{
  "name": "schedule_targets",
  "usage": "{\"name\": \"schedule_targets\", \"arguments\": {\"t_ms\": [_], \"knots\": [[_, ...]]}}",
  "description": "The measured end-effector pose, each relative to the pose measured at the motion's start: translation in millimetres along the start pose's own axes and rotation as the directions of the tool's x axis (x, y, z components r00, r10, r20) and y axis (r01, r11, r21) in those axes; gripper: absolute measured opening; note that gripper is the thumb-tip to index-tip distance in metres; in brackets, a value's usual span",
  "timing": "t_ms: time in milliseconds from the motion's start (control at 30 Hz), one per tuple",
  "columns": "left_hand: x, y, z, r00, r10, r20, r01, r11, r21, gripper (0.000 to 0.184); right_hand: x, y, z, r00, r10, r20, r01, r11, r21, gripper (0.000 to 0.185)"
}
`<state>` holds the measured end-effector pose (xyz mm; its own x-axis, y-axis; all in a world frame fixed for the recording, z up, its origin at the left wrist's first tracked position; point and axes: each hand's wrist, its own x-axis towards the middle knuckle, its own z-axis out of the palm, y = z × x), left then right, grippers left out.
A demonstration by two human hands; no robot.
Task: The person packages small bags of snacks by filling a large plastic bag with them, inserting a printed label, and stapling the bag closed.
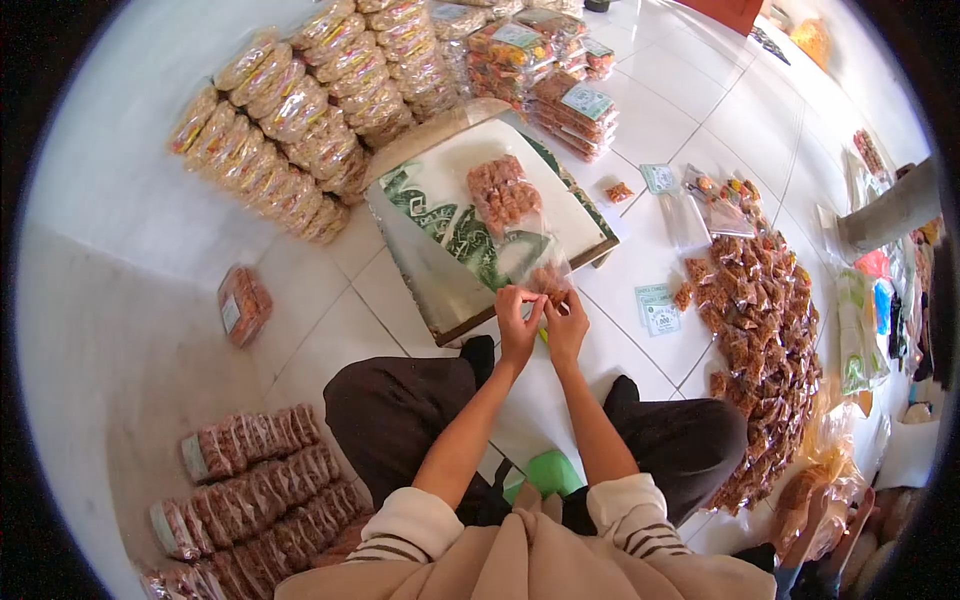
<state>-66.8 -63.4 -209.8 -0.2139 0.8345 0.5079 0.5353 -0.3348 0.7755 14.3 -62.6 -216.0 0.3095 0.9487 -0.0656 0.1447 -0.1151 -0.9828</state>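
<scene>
A clear plastic bag (531, 222) lies across the low table (408, 240), its far part filled with rows of small reddish-brown snack packets (503, 192). More brown snack pieces (549, 277) show at its near end, just over the table's front edge. There my left hand (517, 325) and my right hand (567, 326) meet, fingertips pinched together on the bag's near end. Whether a single small packet is also between the fingers, I cannot tell. Something yellow-green (543, 337) shows just below my fingertips.
To my right spreads a large heap of small snack packets (765, 350), with printed labels (660, 310) and clear bags (684, 218) beside it. Filled packs (575, 112) and stacked noodle-like bundles (270, 130) stand behind the table. Long filled bags (250, 490) lie at my left.
</scene>
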Motion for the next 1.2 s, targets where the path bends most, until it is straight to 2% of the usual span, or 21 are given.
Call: {"name": "schedule_targets", "arguments": {"t_ms": [67,100,200,233,267,300,367,400,433,467,533,667,767,833,900,933,1000,1033,1067,1133,1200], "knots": [[3,-4,-6,0.998,0.067,0.003,-0.066,0.994,-0.081,0.015,12,2,9,0.997,0.02,0.074,-0.014,0.997,-0.08,0.04],[6,-8,-7,0.998,0.065,-0.006,-0.066,0.995,-0.075,0.015,17,3,16,0.995,-0.075,0.069,0.078,0.996,-0.053,0.04],[19,-23,-6,0.982,-0.144,-0.124,0.109,0.962,-0.25,0.023,32,18,36,0.959,-0.278,0.057,0.278,0.96,-0.001,0.045],[29,-39,-3,0.946,-0.318,-0.062,0.286,0.911,-0.298,0.037,34,17,41,0.926,-0.377,0.038,0.376,0.926,0.021,0.049],[38,-55,0,0.895,-0.446,-0.01,0.415,0.84,-0.351,0.039,34,17,44,0.926,-0.375,0.046,0.374,0.927,0.018,0.049],[49,-67,4,0.849,-0.527,0.044,0.494,0.76,-0.422,0.041,30,0,46,0.965,-0.246,0.087,0.226,0.955,0.194,0.049],[67,-81,10,0.819,-0.554,0.147,0.533,0.641,-0.553,0.046,33,-7,51,0.981,-0.117,0.153,0.057,0.936,0.348,0.05],[73,-83,12,0.815,-0.55,0.184,0.538,0.599,-0.593,0.048,38,-4,55,0.973,-0.149,0.173,0.145,0.989,0.037,0.05],[75,-84,15,0.813,-0.542,0.215,0.542,0.567,-0.621,0.051,42,-1,60,0.963,-0.174,0.204,0.227,0.935,-0.273,0.051],[77,-84,17,0.813,-0.531,0.238,0.542,0.545,-0.64,0.054,46,1,67,0.963,-0.172,0.209,0.226,0.936,-0.271,0.051],[77,-83,21,0.82,-0.51,0.261,0.535,0.517,-0.668,0.06,56,9,79,0.892,-0.42,0.17,0.446,0.879,-0.166,0.053],[80,-86,17,0.796,-0.551,0.251,0.565,0.526,-0.636,0.07,64,19,88,0.786,-0.564,0.253,0.601,0.793,-0.099,0.056],[83,-76,11,0.788,-0.559,0.257,0.563,0.487,-0.667,0.071,62,18,76,0.687,-0.642,0.34,0.706,0.7,-0.107,0.054],[82,-74,11,0.805,-0.531,0.267,0.523,0.42,-0.741,0.07,67,21,73,0.696,-0.607,0.384,0.679,0.73,-0.078,0.054],[77,-70,12,0.792,-0.552,0.26,0.564,0.499,-0.658,0.072,75,29,78,0.697,-0.576,0.427,0.652,0.757,-0.042,0.055],[74,-70,13,0.781,-0.572,0.25,0.597,0.569,-0.565,0.075,80,34,85,0.775,-0.489,0.401,0.492,0.864,0.105,0.051],[74,-71,14,0.779,-0.573,0.255,0.61,0.595,-0.523,0.072,85,37,90,0.832,-0.389,0.395,0.305,0.916,0.259,0.048],[74,-69,15,0.787,-0.569,0.239,0.597,0.603,-0.529,0.068,85,26,86,0.772,-0.51,0.378,0.547,0.837,0.012,0.044],[75,-67,16,0.795,-0.564,0.225,0.584,0.61,-0.535,0.063,85,14,83,0.685,-0.613,0.394,0.72,0.652,-0.238,0.041],[73,-75,18,0.787,-0.56,0.261,0.598,0.586,-0.546,0.061,88,19,92,0.744,-0.591,0.313,0.654,0.739,-0.159,0.038],[71,-78,21,0.876,-0.469,0.118,0.479,0.811,-0.335,0.056,88,21,97,0.86,-0.448,0.244,0.445,0.893,0.068,0.036]]}}
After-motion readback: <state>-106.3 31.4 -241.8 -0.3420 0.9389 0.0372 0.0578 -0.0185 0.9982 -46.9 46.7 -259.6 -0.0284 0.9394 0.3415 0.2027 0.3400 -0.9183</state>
